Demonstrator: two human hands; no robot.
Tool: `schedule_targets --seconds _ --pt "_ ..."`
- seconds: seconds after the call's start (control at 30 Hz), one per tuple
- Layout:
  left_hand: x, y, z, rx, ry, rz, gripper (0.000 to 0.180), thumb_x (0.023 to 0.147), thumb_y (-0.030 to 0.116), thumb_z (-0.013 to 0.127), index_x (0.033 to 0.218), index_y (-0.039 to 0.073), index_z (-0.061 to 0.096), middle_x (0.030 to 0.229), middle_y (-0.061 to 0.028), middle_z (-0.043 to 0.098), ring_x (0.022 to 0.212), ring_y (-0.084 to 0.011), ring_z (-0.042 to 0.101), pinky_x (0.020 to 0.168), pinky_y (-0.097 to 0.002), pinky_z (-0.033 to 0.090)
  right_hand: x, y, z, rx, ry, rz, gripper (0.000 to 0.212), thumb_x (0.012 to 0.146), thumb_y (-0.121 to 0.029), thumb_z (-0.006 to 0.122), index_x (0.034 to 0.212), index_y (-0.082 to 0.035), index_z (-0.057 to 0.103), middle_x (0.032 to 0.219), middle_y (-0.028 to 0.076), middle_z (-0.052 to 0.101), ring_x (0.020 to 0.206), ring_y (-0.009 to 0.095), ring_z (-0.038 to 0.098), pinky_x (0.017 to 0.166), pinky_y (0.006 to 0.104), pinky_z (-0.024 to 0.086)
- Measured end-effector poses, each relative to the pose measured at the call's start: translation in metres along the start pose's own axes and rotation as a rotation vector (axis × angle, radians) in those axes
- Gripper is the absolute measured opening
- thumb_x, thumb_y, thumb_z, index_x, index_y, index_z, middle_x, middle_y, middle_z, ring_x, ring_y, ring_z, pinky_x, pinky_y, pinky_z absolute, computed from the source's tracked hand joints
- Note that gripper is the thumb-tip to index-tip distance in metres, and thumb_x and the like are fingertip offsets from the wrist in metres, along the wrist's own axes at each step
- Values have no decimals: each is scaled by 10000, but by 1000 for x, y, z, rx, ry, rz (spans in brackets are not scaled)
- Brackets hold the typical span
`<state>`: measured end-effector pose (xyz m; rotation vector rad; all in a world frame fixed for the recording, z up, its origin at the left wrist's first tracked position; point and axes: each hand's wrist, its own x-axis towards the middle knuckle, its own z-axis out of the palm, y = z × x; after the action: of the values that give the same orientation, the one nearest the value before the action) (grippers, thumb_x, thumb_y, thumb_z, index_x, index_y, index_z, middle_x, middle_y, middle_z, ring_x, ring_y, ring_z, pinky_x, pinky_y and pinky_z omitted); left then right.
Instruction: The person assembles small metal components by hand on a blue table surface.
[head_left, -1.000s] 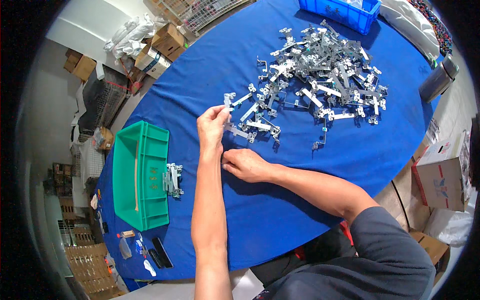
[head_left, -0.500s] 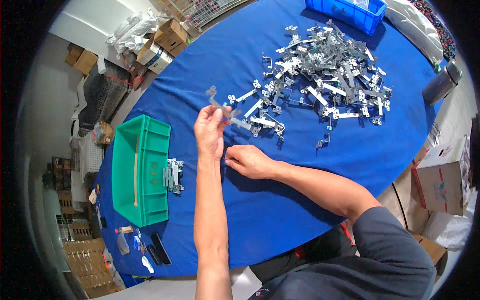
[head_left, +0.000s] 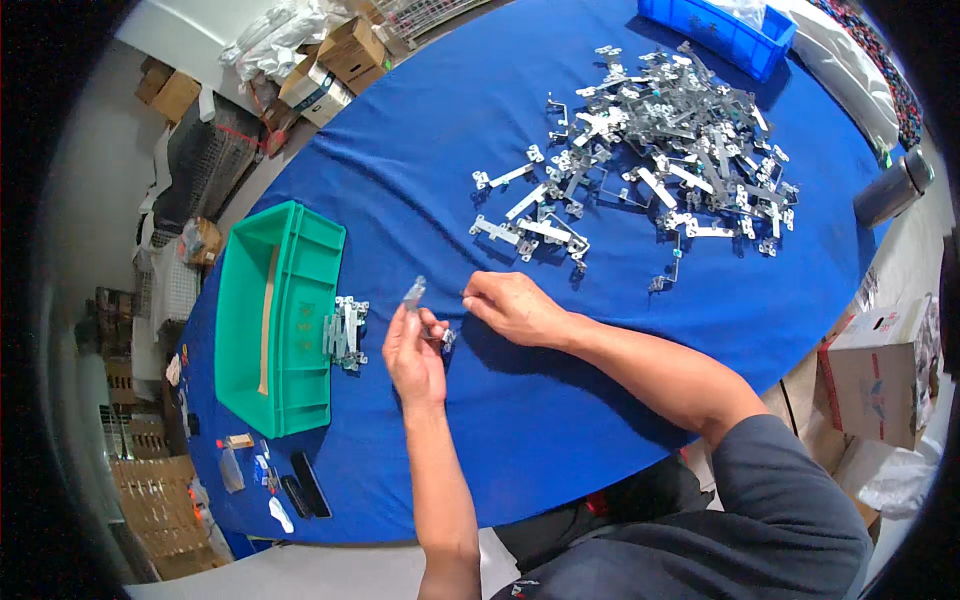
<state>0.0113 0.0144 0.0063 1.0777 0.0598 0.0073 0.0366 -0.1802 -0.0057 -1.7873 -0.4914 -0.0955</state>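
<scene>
Between the fingers of my left hand (head_left: 420, 362) is a metal bracket (head_left: 415, 291); its ends stick out past the fingertips and its middle is partly hidden. Just to the right, my right hand (head_left: 515, 307) is closed, fingertips pressed together, and anything in them is too small to make out. The two hands are apart. Similar silvery brackets lie in a large heap (head_left: 680, 140) at the far right of the blue cloth, with looser ones at its near left edge. A small stack of brackets (head_left: 347, 333) rests beside the green bin, left of my left hand.
The green plastic bin (head_left: 312, 395) stands on the left of the blue-covered table (head_left: 400, 160). A blue crate (head_left: 690, 22) sits at the far edge, a dark bottle (head_left: 895, 188) at the right. Small items and a black case (head_left: 310, 484) lie near left. Cardboard boxes surround the table.
My left hand has come nearer to me with the bracket, away from the heap, and the bracket has turned. My right hand is slightly farther right, still closed. The whole view has shifted a little.
</scene>
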Motion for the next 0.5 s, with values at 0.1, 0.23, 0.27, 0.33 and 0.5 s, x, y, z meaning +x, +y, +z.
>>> schedule_targets --seconds 0.1,0.23,0.27,0.33,0.5 --pt "-1 -14 6 279 78 120 342 1032 111 504 1349 -12 541 883 -62 623 664 -107 575 714 -313 576 1 -1 2 -32 7 -26 200 938 -181 604 932 19 612 820 217 651 795 396 657 689 471 496" --pt "-1 -18 11 339 61 120 348 1034 115 479 1351 -14 542 943 -79 647 648 -85 579 628 -285 577 0 -6 -3 -55 -18 14 194 940 -175 615 936 18 611 756 199 642 729 356 659 646 442 495" --pt "-1 -18 11 330 44 93 342 1039 121 467 1342 -17 545 970 -86 654 646 -81 577 605 -275 571 -1 -6 -2 -62 -37 11 194 940 -175 615 936 18 611 756 199 642 729 356 659 646 442 495" --pt "-3 -17 16 398 45 60 329 1050 143 435 1304 -23 565 1008 -93 671 639 -66 570 532 -238 534 -2 -7 -3 8 -19 58 186 951 -172 607 942 14 611 730 183 631 662 307 652 606 424 486" --pt "-3 -14 13 473 24 35 309 1053 178 465 1254 -14 600 957 -79 680 621 -46 555 497 -209 496 -6 -8 0 96 -13 152 180 988 -165 591 983 14 610 724 80 655 619 140 651 571 304 516"
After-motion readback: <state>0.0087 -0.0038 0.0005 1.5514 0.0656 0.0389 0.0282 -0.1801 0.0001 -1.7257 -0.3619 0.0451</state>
